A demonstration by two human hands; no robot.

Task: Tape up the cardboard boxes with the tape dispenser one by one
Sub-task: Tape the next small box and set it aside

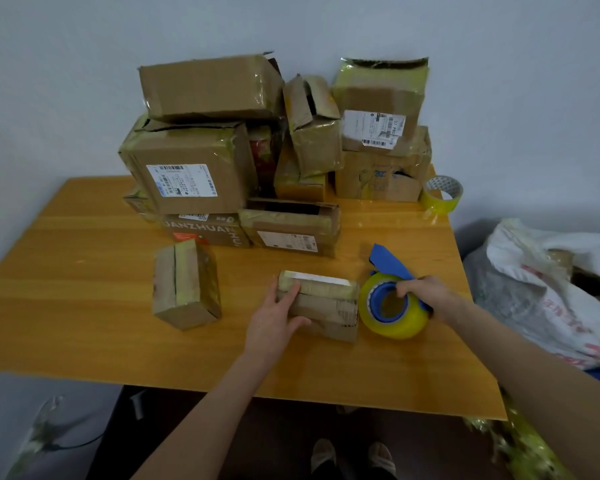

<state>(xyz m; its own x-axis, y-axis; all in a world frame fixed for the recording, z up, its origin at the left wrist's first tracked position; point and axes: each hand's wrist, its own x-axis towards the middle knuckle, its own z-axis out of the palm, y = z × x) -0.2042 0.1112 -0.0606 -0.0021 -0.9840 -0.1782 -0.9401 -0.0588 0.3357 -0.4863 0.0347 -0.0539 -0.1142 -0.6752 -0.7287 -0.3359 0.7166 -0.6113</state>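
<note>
Taping step on the box [326,306], near 6 o'clock on the table [118,306]: left hand [278,310] clamped its 9 o'clock end, right hand [426,292] gripped the dispenser [400,327] butted against 3 o'clock. Couldn't tell whether anything was stuck down yet. Next, probably drag it across.

Glossy wooden table [84,306], matt cardboard box [326,313], shiny plastic tape dispenser [392,306].
</note>
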